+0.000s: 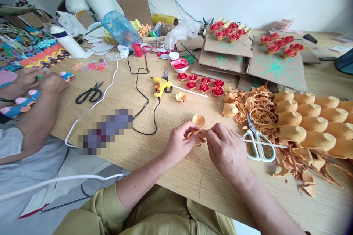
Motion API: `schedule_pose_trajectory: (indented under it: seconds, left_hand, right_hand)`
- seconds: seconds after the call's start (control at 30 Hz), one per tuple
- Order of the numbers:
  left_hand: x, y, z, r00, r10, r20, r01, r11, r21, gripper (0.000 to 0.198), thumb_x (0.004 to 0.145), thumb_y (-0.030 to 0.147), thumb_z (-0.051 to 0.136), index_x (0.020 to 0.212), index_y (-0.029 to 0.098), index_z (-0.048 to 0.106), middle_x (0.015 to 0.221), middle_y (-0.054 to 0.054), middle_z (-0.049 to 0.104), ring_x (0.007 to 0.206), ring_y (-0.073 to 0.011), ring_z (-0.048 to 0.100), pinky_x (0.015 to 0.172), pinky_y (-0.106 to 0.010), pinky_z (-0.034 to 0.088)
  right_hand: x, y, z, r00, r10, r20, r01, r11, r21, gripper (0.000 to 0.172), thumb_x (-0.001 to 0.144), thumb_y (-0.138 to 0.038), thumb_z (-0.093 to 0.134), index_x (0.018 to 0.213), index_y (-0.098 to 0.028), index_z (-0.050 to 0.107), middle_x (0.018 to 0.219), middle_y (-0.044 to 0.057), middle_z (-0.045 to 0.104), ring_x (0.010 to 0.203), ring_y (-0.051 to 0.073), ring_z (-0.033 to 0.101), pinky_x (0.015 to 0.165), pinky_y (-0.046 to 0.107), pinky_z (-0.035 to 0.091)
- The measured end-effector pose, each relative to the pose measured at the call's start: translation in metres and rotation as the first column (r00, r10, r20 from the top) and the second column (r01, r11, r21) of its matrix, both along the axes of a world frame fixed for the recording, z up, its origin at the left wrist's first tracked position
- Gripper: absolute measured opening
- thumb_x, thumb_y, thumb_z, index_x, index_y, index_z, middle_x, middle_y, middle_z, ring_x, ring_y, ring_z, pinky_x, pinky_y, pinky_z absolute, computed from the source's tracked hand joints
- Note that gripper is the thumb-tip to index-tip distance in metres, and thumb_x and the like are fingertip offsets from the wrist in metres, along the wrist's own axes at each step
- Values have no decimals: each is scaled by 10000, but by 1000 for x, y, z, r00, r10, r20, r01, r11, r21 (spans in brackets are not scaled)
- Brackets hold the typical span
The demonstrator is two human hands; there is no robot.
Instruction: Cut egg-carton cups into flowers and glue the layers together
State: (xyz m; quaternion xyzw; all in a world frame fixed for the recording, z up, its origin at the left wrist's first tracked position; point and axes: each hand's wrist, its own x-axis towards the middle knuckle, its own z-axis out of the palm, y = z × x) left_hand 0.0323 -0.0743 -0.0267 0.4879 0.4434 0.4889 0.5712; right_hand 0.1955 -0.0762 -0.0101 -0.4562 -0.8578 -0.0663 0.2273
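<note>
Above the table's front edge, my left hand is closed on a small orange egg-carton flower cup with cut petals. My right hand pinches the near right petal edge of that same cup; its fingertips are partly hidden. Just beyond my fingers stands another orange petal cup, and a third cup sits farther back. White-handled scissors lie right of my right hand. A thin white stick crosses their handles, its left end running behind my hand, so I cannot tell whether I hold it.
A yellow glue gun lies with its cord on the table. Behind are several red flowers and a bowl of red paint. Orange scraps and egg-carton cones fill the right. At left, another person's hands work.
</note>
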Motion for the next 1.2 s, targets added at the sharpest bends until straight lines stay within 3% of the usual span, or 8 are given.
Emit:
schedule_pose_trajectory:
  seconds: [0.23, 0.4, 0.57, 0.7, 0.83, 0.97, 1.1, 1.2]
  left_hand:
    - [1, 1, -2, 999, 28, 30, -28, 999, -22, 288, 820, 399, 738, 862, 150, 599, 808, -18, 682, 724, -147, 722, 619, -237, 610]
    - [0, 0, -2, 998, 42, 41, -41, 999, -10, 310, 802, 399, 756, 830, 147, 577, 779, -4, 668, 680, -134, 710, 615, -243, 607]
    - [0, 1, 1, 999, 15, 49, -14, 1000, -9, 329, 792, 404, 767, 817, 149, 562, 733, 7, 657, 633, -121, 689, 601, -235, 591]
    - [0, 2, 0, 998, 27, 60, -30, 999, 41, 313, 809, 397, 754, 828, 148, 566, 780, -10, 666, 662, -128, 697, 630, -244, 589]
    - [0, 1, -4, 999, 47, -4, -46, 993, 113, 236, 854, 354, 709, 876, 151, 591, 817, -25, 679, 712, -139, 699, 662, -253, 583]
    - [0, 0, -4, 984, 69, -161, -36, 979, 199, 104, 886, 253, 661, 907, 156, 629, 825, -29, 707, 767, -141, 698, 692, -227, 550]
    - [-1, 0, -3, 983, 66, -170, -29, 976, 215, 78, 885, 222, 654, 856, 161, 617, 791, -16, 715, 730, -130, 694, 664, -209, 534]
    - [-2, 0, -2, 982, 74, -175, -32, 972, 234, 85, 890, 232, 649, 859, 164, 609, 789, -15, 713, 728, -129, 689, 667, -212, 528]
  right_hand:
    - [2, 1, -1, 1000, 6, -22, -7, 1000, -11, 178, 986, -176, 496, 1037, -212, 663, 862, 40, 586, 722, 166, 502, 661, 297, 324]
    - [2, 1, -1, 1000, 27, -11, -27, 999, 17, 183, 975, -157, 510, 921, -220, 673, 857, 41, 590, 723, 165, 497, 658, 298, 314]
    - [1, 0, 1, 999, 34, 41, -37, 997, 72, 183, 963, -135, 517, 937, -221, 677, 838, 39, 597, 710, 178, 488, 653, 309, 312]
    - [1, 2, 1, 999, 20, -51, -20, 1000, 13, 145, 986, -185, 510, 1005, -197, 653, 871, 48, 607, 723, 171, 528, 660, 301, 344]
    - [1, 3, 0, 991, 16, -133, -22, 999, -46, 136, 992, -206, 514, 944, -189, 640, 879, 45, 612, 732, 157, 560, 667, 286, 365]
    - [1, 2, 0, 996, 11, -90, -14, 1000, -22, 145, 980, -195, 530, 897, -199, 649, 851, 37, 601, 718, 166, 548, 658, 296, 354]
    - [1, 1, 2, 999, 14, 45, -17, 998, 60, 176, 963, -161, 525, 854, -199, 658, 794, 39, 581, 698, 190, 511, 645, 322, 326]
    - [1, 2, 2, 999, 36, 1, -36, 997, 70, 153, 969, -176, 529, 897, -196, 662, 811, 37, 592, 695, 182, 509, 657, 320, 334]
